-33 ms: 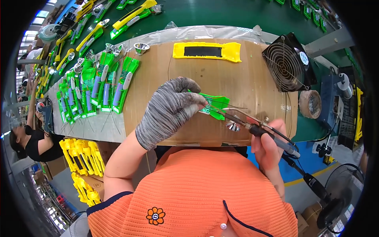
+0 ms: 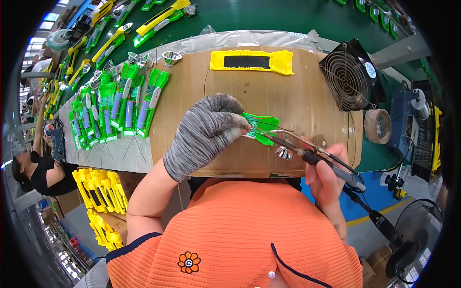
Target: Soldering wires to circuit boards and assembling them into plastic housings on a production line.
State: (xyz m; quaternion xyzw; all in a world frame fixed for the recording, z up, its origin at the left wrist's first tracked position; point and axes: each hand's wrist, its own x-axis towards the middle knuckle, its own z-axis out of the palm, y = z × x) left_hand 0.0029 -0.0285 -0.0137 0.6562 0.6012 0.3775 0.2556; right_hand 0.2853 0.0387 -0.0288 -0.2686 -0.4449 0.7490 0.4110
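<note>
Grey-gloved left hand is pinching the left end of a green plastic housing over the brown cardboard sheet, bare right hand has its fingers curled round a black-handled soldering iron. Square black fan wears a round white label, seemingly printed but too tiny to read.

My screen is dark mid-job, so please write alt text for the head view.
A gloved left hand holds a green casing with a circuit board over cardboard while the bare right hand points a soldering iron at it. A yellow shell lies beyond; more green casings lie at left, a black fan at right.
</note>
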